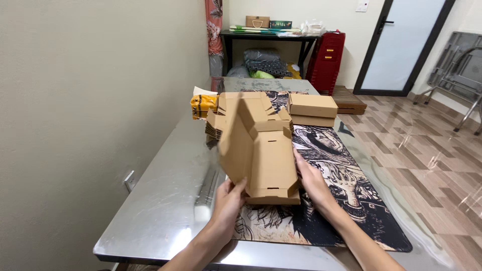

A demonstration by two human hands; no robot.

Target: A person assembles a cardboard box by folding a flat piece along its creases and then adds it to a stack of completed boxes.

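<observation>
A brown cardboard box (pixel 261 155), half folded with its lid flap raised, stands on a black-and-white printed mat (pixel 331 160). My left hand (pixel 228 198) grips its near left corner. My right hand (pixel 311 180) presses against its right side wall. Behind it lies a stack of flat cardboard blanks (pixel 223 113), and a folded closed box (pixel 312 109) rests farther back on the right.
The mat lies on a shiny metal table (pixel 170 200) set against a beige wall. A yellow packet (pixel 203 106) sits by the blanks. Beyond are a dark side table (pixel 271 37), a red crate stack (pixel 329 57), a door and folding chairs (pixel 459 70).
</observation>
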